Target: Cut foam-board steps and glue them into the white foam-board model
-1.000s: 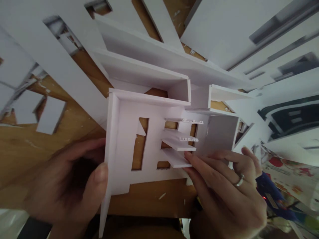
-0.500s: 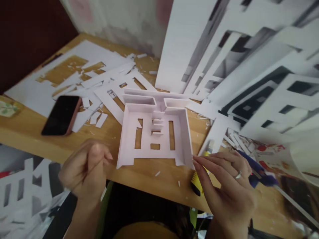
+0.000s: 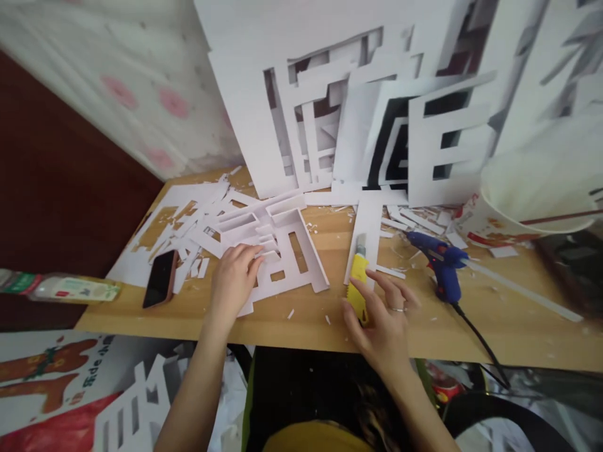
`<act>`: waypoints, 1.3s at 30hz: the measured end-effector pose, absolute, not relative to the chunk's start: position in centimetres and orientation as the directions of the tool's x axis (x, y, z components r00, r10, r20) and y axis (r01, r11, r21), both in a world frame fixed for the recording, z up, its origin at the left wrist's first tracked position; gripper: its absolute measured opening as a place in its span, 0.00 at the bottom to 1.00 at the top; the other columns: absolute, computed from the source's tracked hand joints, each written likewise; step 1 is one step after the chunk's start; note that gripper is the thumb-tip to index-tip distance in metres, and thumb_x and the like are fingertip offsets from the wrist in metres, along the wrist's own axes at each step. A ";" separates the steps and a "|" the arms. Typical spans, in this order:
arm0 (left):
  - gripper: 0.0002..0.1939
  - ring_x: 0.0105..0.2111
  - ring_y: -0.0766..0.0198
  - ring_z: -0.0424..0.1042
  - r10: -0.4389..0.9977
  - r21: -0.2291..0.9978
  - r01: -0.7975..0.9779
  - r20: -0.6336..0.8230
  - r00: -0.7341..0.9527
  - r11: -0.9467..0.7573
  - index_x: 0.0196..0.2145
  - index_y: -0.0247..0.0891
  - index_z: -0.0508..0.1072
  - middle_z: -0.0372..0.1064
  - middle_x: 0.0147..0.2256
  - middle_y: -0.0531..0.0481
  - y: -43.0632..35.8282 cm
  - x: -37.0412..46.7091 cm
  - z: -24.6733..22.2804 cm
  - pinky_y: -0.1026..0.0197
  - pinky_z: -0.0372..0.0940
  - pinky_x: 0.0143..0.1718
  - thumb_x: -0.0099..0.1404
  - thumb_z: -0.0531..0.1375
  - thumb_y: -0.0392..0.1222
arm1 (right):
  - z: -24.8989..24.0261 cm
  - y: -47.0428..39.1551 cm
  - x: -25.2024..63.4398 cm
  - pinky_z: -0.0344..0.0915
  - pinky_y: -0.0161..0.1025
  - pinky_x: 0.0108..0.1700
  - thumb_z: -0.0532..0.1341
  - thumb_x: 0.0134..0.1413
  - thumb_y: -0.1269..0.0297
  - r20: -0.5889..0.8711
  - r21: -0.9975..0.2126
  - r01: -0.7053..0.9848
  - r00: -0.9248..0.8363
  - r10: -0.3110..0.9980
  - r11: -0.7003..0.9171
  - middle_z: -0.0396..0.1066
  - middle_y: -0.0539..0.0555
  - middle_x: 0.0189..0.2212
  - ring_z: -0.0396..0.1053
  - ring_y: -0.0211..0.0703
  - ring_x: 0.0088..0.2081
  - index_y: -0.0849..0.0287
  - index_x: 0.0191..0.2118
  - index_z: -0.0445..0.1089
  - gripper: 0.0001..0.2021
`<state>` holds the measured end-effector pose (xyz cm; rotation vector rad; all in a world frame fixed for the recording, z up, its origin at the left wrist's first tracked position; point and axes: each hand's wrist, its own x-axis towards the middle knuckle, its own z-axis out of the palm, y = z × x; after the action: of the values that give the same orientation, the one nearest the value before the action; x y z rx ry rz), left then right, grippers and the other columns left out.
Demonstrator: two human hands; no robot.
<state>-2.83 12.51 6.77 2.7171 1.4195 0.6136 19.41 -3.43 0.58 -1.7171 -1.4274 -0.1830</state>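
Right now the left hand (image 3: 230, 276) is over the near-left part of the white cut-board model (image 3: 294, 279), its fingers (image 3: 245, 252) bent and drawn close together at the small slats (image 3: 269, 246) standing in the middle; whether they pinch one, I can't tell. And the model itself lies on the desk (image 3: 306, 326), walls up, rectangular openings in its base, a little left of centre and near the front edge. Over on the other side, the right hand (image 3: 389, 323), a ring (image 3: 398, 309) on one finger, comes over the yellow cutter (image 3: 358, 285) with its fingers (image 3: 370, 295) parted, thumb on the left side, the others on the right; no closed grip on it to be seen, and contact is hard to judge. That cutter points away, its front end over a white strip (image 3: 370, 216). Further right there's a blue glue gun (image 3: 445, 270), on the left a phone (image 3: 160, 279) and a bottle (image 3: 70, 287), and behind it all, big cut-out white boards (image 3: 245, 119) stand upright among scattered scraps (image 3: 419, 221)
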 end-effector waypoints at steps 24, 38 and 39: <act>0.14 0.37 0.55 0.79 0.783 0.151 0.783 0.295 0.547 -0.604 0.39 0.41 0.79 0.80 0.38 0.45 13.2 -2.1 5.9 0.56 0.71 0.39 0.71 0.54 0.45 | -0.2 -3.0 20.1 0.60 0.59 0.55 0.61 0.57 0.68 0.504 -0.667 0.740 0.359 0.785 0.090 0.69 0.59 0.52 0.59 0.59 0.55 0.54 0.50 0.68 0.14; 0.16 0.38 0.57 0.78 0.809 0.144 0.804 0.238 0.538 -0.577 0.40 0.41 0.81 0.80 0.39 0.46 13.3 -2.1 6.3 0.59 0.70 0.38 0.71 0.54 0.45 | -0.2 -2.8 20.2 0.59 0.59 0.54 0.61 0.59 0.67 0.529 -0.648 0.751 0.329 0.783 0.122 0.69 0.60 0.50 0.59 0.59 0.54 0.56 0.49 0.68 0.12; 0.16 0.38 0.56 0.78 0.812 0.141 0.808 0.232 0.535 -0.573 0.40 0.41 0.81 0.80 0.39 0.46 13.3 -2.0 6.4 0.58 0.70 0.38 0.71 0.54 0.45 | -0.2 -2.8 20.2 0.58 0.58 0.54 0.61 0.59 0.67 0.530 -0.646 0.753 0.327 0.782 0.124 0.69 0.60 0.50 0.59 0.59 0.54 0.57 0.49 0.68 0.12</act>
<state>-2.03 13.29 6.35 2.7379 1.4442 0.4269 20.20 -2.82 -0.25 -1.6183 -1.4185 0.0378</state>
